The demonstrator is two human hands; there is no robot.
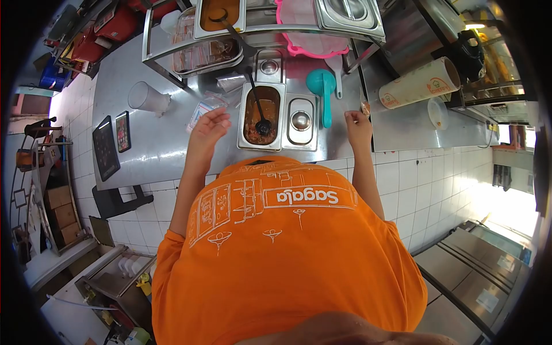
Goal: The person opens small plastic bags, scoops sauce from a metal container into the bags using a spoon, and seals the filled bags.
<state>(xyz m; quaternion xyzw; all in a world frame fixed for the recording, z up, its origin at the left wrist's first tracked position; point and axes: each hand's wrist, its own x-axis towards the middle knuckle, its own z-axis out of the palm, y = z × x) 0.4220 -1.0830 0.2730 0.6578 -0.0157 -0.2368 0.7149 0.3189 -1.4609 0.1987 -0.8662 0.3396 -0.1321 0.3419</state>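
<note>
My left hand [210,127] is raised at the left of the steel pans, fingers loosely stretched and apart, nothing visible in it. Just beyond it lie clear plastic bags [202,112] on the steel table. My right hand [359,127] is at the right, thumb and fingers pinched together on a small clear plastic packet [365,107] with reddish-brown contents. Between my hands stands a steel pan of reddish-brown sauce [259,103], a black ladle [259,109] resting in it. Beside it sits a lidded steel pan [301,121]. A turquoise scoop [326,103] lies nearer my right hand.
A steel rack [172,49] at the back holds more pans. A clear plastic cup [144,96], a tablet [106,148] and a phone [123,131] are at the left. On the right are a printed roll [417,85] and a small round tub [437,114].
</note>
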